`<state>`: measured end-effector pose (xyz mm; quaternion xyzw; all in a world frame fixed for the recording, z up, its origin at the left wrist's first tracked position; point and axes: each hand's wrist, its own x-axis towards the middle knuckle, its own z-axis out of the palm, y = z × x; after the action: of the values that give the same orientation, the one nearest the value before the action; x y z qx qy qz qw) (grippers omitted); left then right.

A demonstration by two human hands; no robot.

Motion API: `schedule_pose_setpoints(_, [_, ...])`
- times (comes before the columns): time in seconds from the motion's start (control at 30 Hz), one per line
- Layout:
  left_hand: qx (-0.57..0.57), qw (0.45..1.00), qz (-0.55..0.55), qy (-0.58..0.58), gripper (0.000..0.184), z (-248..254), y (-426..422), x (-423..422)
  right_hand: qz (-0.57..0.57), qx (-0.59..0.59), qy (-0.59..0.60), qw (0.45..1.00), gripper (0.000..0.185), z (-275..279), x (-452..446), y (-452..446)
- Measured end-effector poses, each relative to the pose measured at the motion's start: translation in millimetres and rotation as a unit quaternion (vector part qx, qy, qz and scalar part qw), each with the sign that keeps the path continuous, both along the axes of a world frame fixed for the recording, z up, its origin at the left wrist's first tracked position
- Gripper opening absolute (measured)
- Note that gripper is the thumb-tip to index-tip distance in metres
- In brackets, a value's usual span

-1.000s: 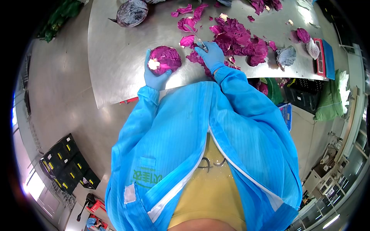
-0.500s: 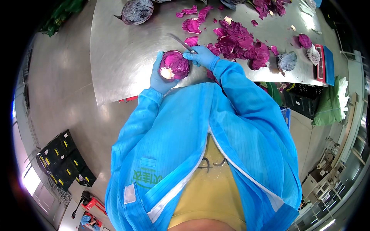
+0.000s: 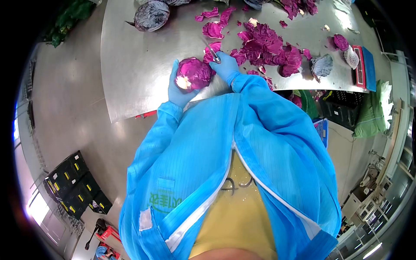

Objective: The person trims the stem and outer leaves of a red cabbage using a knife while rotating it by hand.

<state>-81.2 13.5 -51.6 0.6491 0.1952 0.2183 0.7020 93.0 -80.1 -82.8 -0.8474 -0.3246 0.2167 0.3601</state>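
A round red cabbage with a pale cut patch at its lower left rests in my left hand. The gloved fingers and palm wrap its left side and underside. My right hand, also in a blue glove, is closed around the handle of a knife. The blade points up and away to the left and looks thin from this angle. This hand is close to the cabbage's right side; I cannot tell whether they touch. Loose purple cabbage leaves lie beyond and to the right of it.
The metal table carries a darker whole cabbage at the back left. On the right are a small cabbage, a grey-purple leaf and a red and blue box. Black crates stand on the floor at left.
My right hand has drawn slightly right, away from the cabbage, and the knife has turned more upright. The cabbage has shifted a little left in my left hand and tilted.
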Motion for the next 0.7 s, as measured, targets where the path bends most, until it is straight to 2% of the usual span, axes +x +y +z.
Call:
schedule_pose_setpoints(0.03, [0.001,1.000,0.000,0.002,0.098,-2,2,-3,-0.031,-0.007,0.043,0.999,0.029,-4,-2,-1])
schedule_pose_setpoints(0.07, [-0.063,0.998,0.016,-0.019,0.095,-9,7,-7,-0.062,0.020,0.124,0.990,0.029,-11,0,-2])
schedule_pose_setpoints(0.13, [-0.222,0.971,0.051,-0.076,0.089,-22,6,-10,-0.091,0.048,0.168,0.980,0.029,-14,-1,-6])
schedule_pose_setpoints(0.17, [-0.221,0.971,0.050,-0.077,0.089,-28,5,-13,-0.122,0.073,0.212,0.967,0.028,-16,-1,-8])
schedule_pose_setpoints(0.23, [-0.366,0.928,0.018,-0.065,0.088,-34,4,-18,-0.125,0.079,0.212,0.966,0.027,-20,7,-16])
schedule_pose_setpoints(0.3, [-0.353,0.934,0.015,-0.057,0.088,-42,2,-20,-0.189,0.071,0.079,0.976,0.026,-20,20,-26])
schedule_pose_setpoints(0.37, [-0.551,0.821,-0.070,-0.131,0.087,-50,7,-24,-0.197,0.089,0.028,0.976,0.035,-15,31,-34])
schedule_pose_setpoints(0.47, [-0.561,0.813,-0.090,-0.127,0.092,-22,8,-18,-0.181,0.123,-0.025,0.976,0.043,12,31,-31])
schedule_pose_setpoints(0.53, [-0.567,0.808,-0.097,-0.129,0.094,-21,11,-15,-0.167,0.210,-0.138,0.953,0.048,31,17,-23])
schedule_pose_setpoints(0.6, [-0.567,0.808,-0.095,-0.129,0.094,-20,10,-13,-0.087,0.218,0.113,0.966,0.048,41,0,-17])
schedule_pose_setpoints(0.63, [-0.569,0.806,-0.093,-0.130,0.094,-17,9,-12,-0.038,0.201,0.254,0.945,0.049,57,-7,-16])
schedule_pose_setpoints(0.67, [-0.569,0.807,-0.093,-0.130,0.094,-13,8,-10,-0.037,0.201,0.254,0.945,0.049,62,-12,-15])
schedule_pose_setpoints(0.7, [-0.539,0.828,-0.084,-0.129,0.097,-8,7,-7,-0.007,0.147,0.301,0.942,0.049,65,-16,-15])
